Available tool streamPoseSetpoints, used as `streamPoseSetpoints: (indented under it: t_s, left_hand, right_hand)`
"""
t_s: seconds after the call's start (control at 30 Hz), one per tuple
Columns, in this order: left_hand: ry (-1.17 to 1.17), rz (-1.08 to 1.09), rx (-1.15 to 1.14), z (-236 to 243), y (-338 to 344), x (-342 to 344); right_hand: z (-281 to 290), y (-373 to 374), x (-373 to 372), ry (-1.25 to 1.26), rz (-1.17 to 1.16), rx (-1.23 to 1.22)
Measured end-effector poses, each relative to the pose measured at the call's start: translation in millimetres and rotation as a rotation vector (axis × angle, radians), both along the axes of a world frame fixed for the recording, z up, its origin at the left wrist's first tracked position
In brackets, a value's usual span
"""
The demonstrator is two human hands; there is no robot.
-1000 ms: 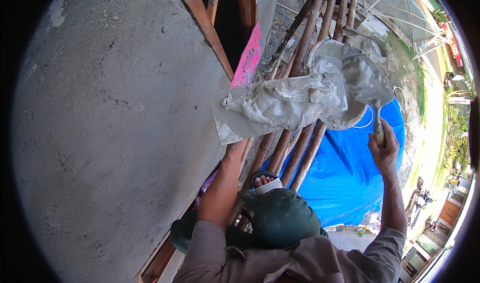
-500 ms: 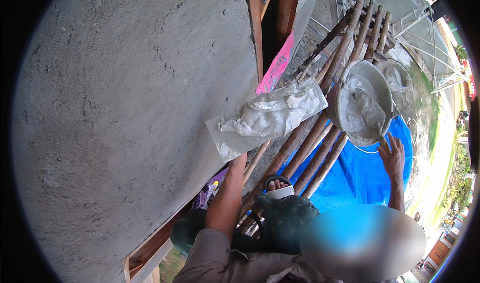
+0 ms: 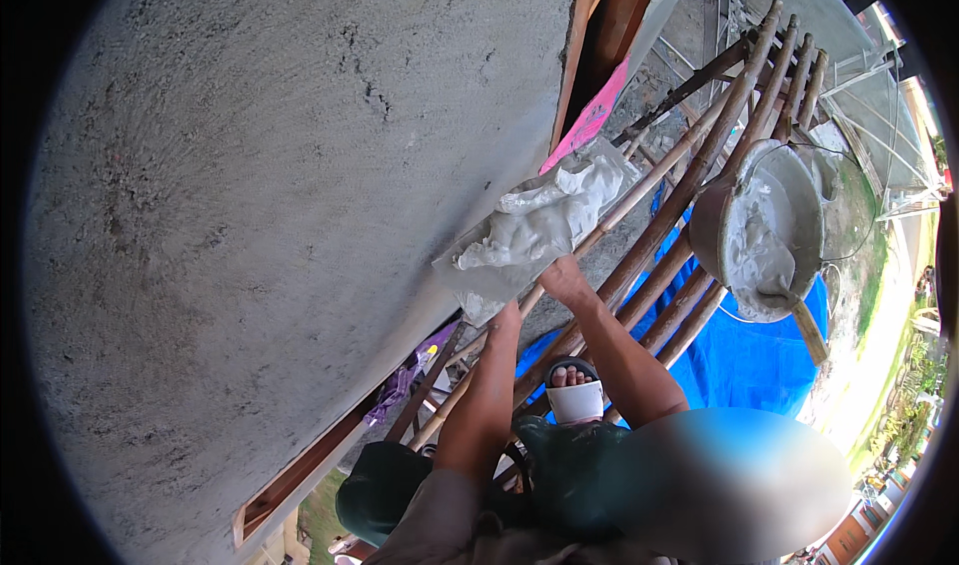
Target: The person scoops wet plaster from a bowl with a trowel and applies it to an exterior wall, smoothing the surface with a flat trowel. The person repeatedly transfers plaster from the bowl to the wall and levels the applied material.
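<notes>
My left hand (image 3: 503, 315) is beneath a flat grey board (image 3: 475, 298) heaped with wet plaster (image 3: 529, 220), supporting it, its fingers hidden. My right hand (image 3: 562, 277) grips the board's lower right edge with curled, partly hidden fingers. The board lies at a slant beside the rough grey wall (image 3: 250, 195). Right of it, a bucket (image 3: 707, 220) of wet plaster rests on wooden poles (image 3: 667, 220), and a trowel (image 3: 807, 327) lies in it with the handle sticking out over the near rim.
A pink sheet (image 3: 589, 115) hangs by the framed opening above. Beneath the poles are a blue tarp (image 3: 749, 365) and purple material (image 3: 395, 390). My sandalled foot (image 3: 574, 400) is on the poles. Metal scaffolding (image 3: 869, 95) stands at upper right. A blurred patch covers the lower right.
My right hand has let go of the trowel, now left in the bucket, and moved left to the board. The view has shifted, with more wall showing.
</notes>
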State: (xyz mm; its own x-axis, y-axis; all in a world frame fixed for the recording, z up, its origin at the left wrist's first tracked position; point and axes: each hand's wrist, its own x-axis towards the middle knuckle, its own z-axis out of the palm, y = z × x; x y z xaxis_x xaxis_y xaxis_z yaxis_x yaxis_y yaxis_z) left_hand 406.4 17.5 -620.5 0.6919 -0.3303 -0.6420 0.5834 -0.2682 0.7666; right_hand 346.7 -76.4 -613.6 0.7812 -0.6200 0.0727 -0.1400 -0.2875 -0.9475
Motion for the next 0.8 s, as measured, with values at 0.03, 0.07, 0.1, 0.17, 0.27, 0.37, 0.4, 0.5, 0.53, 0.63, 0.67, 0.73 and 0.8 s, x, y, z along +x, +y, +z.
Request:
streamPoseSetpoints:
  t_s: [0.03, 0.07, 0.1, 0.17, 0.27, 0.37, 0.4, 0.5, 0.53, 0.63, 0.67, 0.73, 0.8]
  left_hand:
    - [0.006, 0.025, -0.009, -1, 1, 0]
    - [-0.011, 0.061, -0.015, 5, 5, 10]
    - [-0.021, 0.126, -0.036, 10, 8, 17]
    - [-0.006, 0.232, -0.129, 27, -4, 20]
    - [0.024, 0.312, -0.334, 47, -9, 26]
    - [0.158, 0.302, -0.327, 63, -3, 34]
    - [0.143, 0.237, -0.354, 83, -6, 33]
    - [0.125, 0.098, -0.453, 164, -11, 37]
    - [0.041, 0.046, -0.528, 190, -8, 40]
    - [-0.072, -0.142, -0.727, 269, -6, 62]
    - [-0.108, -0.223, -0.784, 303, -3, 68]
    - [-0.105, -0.358, -0.910, 374, -1, 73]
    - [-0.142, -0.368, -1.003, 439, 3, 87]
  right_hand:
    - [-5, -1, 8, -0.019, -0.015, 0.050]
    - [4, 0, 25, -0.064, -0.015, 0.098]
    - [13, 1, 41, -0.106, -0.019, 0.146]
    - [15, -10, 59, -0.140, -0.097, -0.050]
    - [25, -17, 69, -0.084, -0.089, -0.007]
    - [57, -16, 79, 0.004, -0.165, 0.210]
    - [69, -22, 78, -0.057, -0.203, 0.158]
    - [130, -46, 77, 0.100, -0.260, 0.006]
    - [161, -48, 81, 0.030, -0.272, -0.126]
    - [299, -41, 92, 0.058, -0.245, 0.001]
    - [350, -36, 93, 0.156, -0.264, -0.013]
    - [425, -46, 94, 0.149, -0.256, -0.061]
    - [504, -37, 101, 0.153, -0.181, -0.175]
